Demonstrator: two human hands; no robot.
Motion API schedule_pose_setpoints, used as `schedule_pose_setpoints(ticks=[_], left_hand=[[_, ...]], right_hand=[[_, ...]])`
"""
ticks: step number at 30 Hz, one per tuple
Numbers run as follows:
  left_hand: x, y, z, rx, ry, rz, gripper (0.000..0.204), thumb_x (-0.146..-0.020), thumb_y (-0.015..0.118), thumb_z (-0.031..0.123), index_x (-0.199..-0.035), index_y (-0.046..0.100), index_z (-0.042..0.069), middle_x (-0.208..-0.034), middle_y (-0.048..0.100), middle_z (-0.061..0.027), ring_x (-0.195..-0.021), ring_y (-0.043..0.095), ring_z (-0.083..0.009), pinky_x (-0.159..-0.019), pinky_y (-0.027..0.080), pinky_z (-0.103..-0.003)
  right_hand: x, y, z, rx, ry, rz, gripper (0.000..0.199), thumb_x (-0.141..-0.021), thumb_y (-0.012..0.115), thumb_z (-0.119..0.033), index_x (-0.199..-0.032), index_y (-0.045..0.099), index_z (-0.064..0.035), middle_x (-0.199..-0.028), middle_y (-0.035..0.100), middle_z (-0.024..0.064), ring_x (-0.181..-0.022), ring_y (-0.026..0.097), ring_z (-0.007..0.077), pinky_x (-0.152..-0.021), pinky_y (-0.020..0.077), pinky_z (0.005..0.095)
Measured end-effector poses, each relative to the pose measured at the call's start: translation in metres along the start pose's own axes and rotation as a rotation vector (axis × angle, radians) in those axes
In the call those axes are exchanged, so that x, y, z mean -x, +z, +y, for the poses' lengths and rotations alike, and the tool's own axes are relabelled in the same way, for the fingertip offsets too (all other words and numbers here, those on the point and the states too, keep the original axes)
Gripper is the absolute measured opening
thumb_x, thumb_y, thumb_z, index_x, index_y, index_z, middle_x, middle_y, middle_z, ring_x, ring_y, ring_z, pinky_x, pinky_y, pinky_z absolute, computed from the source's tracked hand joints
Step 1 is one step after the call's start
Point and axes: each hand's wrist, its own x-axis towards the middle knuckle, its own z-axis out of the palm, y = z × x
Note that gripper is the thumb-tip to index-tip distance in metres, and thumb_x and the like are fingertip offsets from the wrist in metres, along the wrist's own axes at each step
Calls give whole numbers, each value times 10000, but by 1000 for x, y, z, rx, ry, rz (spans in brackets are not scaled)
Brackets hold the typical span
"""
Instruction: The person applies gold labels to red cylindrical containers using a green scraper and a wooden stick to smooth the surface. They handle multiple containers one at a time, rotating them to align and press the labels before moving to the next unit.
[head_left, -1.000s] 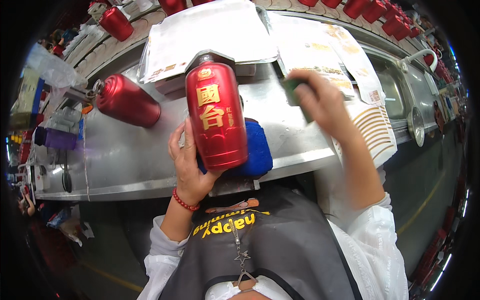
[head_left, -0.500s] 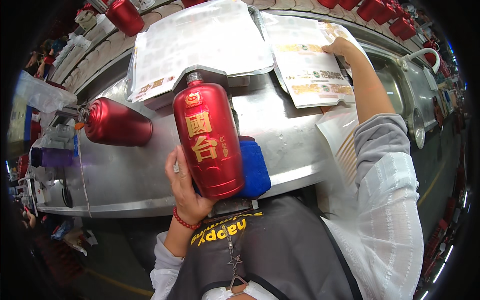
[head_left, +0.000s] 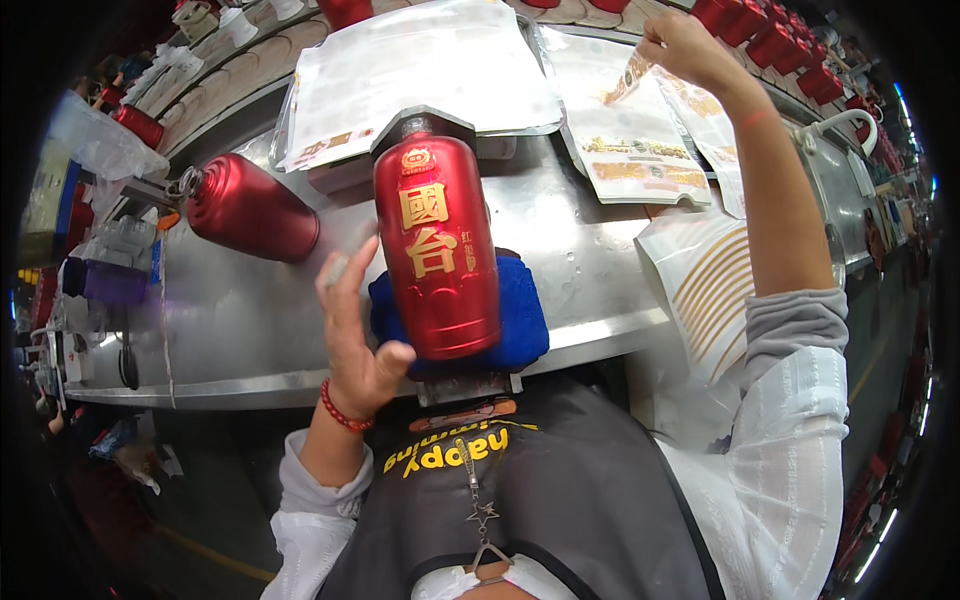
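A red bottle with raised gold characters lies on a blue cloth pad, its neck pointing away from me in the notch of a metal rest. My left hand is beside it on the left, fingers and thumb apart, holding nothing. At the far right, my right hand pinches a gold-patterned label strip. That strip is lifted at an angle over a printed label sheet; whether its lower end still sticks to the sheet I cannot tell.
White sheets lie stacked on a tray behind the bottle. Another red bottle stands to the left on the metal table. A gold-striped sheet hangs at the right front edge. More red bottles stand at the back right.
My right hand has moved up and away, lifting the label strip off the sheet's surface. My left hand has let go of the bottle, which now rests on the blue pad.
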Motion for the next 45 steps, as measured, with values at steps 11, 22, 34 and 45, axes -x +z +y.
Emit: schedule_pose_setpoints(ticks=[11,22,34,45], left_hand=[[-151,1,4,342,164,-95,601,-863,731,442,-1322,585,82,-1303,569,-163,-1249,508,-313,-1061,408,-423],[-42,-59,23,822,-594,-673,205,-993,643,217,-925,610,27,-821,604,11,-756,549,-58,-694,474,-223],[-33,-46,-3,804,-615,-556,230,-999,634,229,-887,601,31,-814,602,5,-753,555,-70,-698,481,-246],[-34,-47,-6,794,-603,-585,211,-1006,629,216,-914,593,30,-855,627,-6,-785,566,-69,-713,483,-243]], right_hand=[[55,-168,-230,-316,-449,47,211,-925,712,-203,-862,661,-9,-944,609,93,-931,586,241,-827,473,390],[171,-33,-235,-942,-84,28,186,-919,713,-136,-836,620,3,-993,612,83,-822,547,140,-667,420,253],[179,15,-242,-1061,74,-10,223,-935,702,-152,-808,615,8,-979,606,94,-899,574,176,-792,453,276],[177,24,-243,-1073,74,-28,215,-935,703,-149,-806,627,6,-967,600,89,-896,580,176,-788,456,275]])
